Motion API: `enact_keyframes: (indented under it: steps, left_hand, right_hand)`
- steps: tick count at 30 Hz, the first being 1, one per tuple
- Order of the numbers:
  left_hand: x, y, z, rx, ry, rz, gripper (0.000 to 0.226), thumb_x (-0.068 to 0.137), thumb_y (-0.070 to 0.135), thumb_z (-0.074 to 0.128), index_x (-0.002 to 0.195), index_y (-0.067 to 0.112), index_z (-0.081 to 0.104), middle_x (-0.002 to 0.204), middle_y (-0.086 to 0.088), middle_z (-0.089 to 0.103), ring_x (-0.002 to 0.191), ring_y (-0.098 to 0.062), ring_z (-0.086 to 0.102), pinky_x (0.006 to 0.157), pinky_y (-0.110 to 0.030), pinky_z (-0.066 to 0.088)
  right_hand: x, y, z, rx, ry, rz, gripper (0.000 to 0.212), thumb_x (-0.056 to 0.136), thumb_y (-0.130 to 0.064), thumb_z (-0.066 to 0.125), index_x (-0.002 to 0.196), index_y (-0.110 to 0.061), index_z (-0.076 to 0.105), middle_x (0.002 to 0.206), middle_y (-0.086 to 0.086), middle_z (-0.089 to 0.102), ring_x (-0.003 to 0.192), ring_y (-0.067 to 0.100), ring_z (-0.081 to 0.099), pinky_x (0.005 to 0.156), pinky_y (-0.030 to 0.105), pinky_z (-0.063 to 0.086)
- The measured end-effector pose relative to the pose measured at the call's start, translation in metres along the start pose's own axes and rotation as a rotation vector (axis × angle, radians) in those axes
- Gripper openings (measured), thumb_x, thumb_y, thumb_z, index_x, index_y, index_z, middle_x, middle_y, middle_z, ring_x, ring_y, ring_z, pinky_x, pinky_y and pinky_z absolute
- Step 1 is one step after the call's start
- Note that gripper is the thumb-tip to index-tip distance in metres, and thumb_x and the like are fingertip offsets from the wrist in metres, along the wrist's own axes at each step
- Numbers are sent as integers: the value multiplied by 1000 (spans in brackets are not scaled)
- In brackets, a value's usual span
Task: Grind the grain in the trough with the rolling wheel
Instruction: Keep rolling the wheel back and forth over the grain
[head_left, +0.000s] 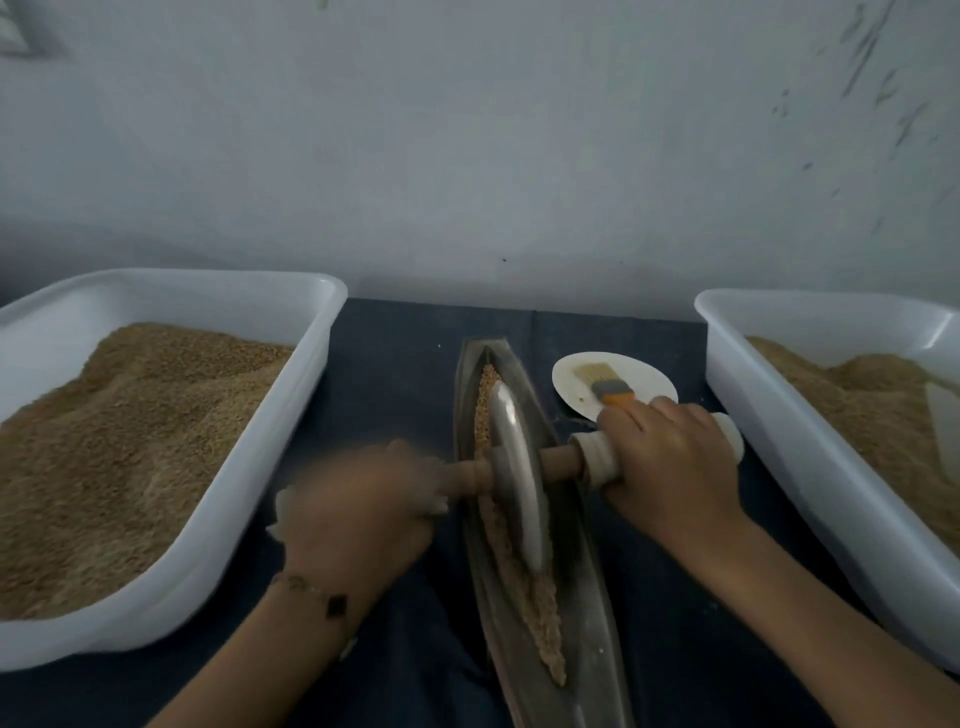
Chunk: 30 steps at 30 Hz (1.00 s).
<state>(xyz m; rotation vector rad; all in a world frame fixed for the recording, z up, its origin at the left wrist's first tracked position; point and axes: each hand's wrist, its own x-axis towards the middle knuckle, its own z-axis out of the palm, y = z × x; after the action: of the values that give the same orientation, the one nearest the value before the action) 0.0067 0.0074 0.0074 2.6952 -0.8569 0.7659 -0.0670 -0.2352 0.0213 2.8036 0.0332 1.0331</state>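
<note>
The narrow metal trough (584, 597) runs lengthwise from the table's near edge toward the wall, holding a strip of grain (524, 577) with the wheel (514, 457) standing upright in it, its wooden handle (561, 462) crossing the trough. The left hand (358, 514), blurred, and the right hand (670, 467) each grip one handle end. Just right lies a white plate (571, 379) carrying a brush (605, 382); white tubs (249, 467) of grain flank both sides on the dark cloth (405, 374).

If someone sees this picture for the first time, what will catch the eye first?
In the centre, a metal wheel stands in a long narrow trough of grain, with the left hand and right hand gripping its axle handles. Large white tubs of grain sit at far left and far right.
</note>
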Motion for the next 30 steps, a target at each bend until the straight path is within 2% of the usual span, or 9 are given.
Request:
enact_keyframes:
  steps: [5, 7, 9, 12, 15, 18, 21, 26, 30]
  left_hand:
    - [71, -18, 13, 22, -397, -111, 23, 78, 45, 53, 66, 25, 51, 65, 9, 54, 58, -10, 51, 53, -25, 37]
    - [98, -19, 13, -13, -536, -117, 22, 68, 40, 57, 60, 20, 58, 60, 6, 58, 56, -11, 54, 51, -23, 37]
    - [122, -18, 10, -38, -714, -135, 20, 50, 34, 62, 44, 15, 62, 48, 5, 60, 52, -13, 58, 51, -22, 42]
    - [147, -8, 7, 7, -942, -96, 34, 66, 18, 72, 36, 13, 57, 44, -2, 56, 47, -14, 54, 53, -23, 46]
    - [153, -5, 6, -121, -957, -229, 29, 82, 20, 67, 56, 13, 56, 48, -1, 55, 43, -11, 52, 46, -20, 44]
    - [132, -7, -4, -75, -799, -188, 24, 71, 34, 66, 60, 14, 62, 56, 2, 59, 53, -12, 57, 50, -22, 44]
    - [81, 4, -9, 105, -383, -53, 29, 78, 48, 55, 66, 22, 52, 63, 7, 55, 55, -8, 49, 55, -25, 40]
    - [5, 17, -18, 48, 109, 155, 28, 44, 17, 72, 56, 19, 48, 52, 0, 47, 44, -19, 45, 46, -30, 36]
    - [10, 5, -9, -25, -11, 119, 31, 41, 20, 76, 56, 19, 49, 51, 3, 49, 42, -15, 46, 43, -28, 37]
  right_hand:
    - [59, 25, 31, -75, -400, 81, 17, 61, -30, 58, 62, -25, 42, 55, -11, 42, 48, 8, 35, 46, 23, 16]
    - [74, 38, 41, 53, -567, 136, 5, 66, -31, 54, 66, -34, 50, 58, -10, 49, 53, 7, 44, 46, 25, 23]
    - [84, 46, 48, 166, -749, 183, 21, 63, -25, 58, 71, -45, 55, 61, -7, 58, 60, 12, 55, 49, 29, 38]
    - [97, 52, 55, 283, -990, 279, 18, 54, -14, 69, 70, -23, 66, 74, 3, 68, 72, 22, 65, 59, 33, 50]
    - [104, 54, 56, 324, -1068, 313, 20, 57, -9, 72, 77, -9, 69, 81, 9, 69, 79, 26, 66, 64, 34, 50]
    - [89, 46, 47, 252, -911, 298, 8, 66, -20, 65, 74, -21, 64, 80, -1, 66, 77, 20, 62, 63, 32, 47]
    - [40, 32, 36, 138, -552, 230, 7, 72, -31, 56, 78, -27, 56, 76, -10, 58, 77, 20, 61, 60, 31, 42]
    - [-27, 15, 16, 102, -51, 74, 39, 40, -21, 87, 64, -23, 55, 58, -6, 52, 49, 15, 49, 46, 26, 33]
    - [-10, 16, 8, 68, -70, -19, 44, 32, -20, 86, 61, -21, 53, 54, -5, 51, 43, 16, 47, 47, 23, 24]
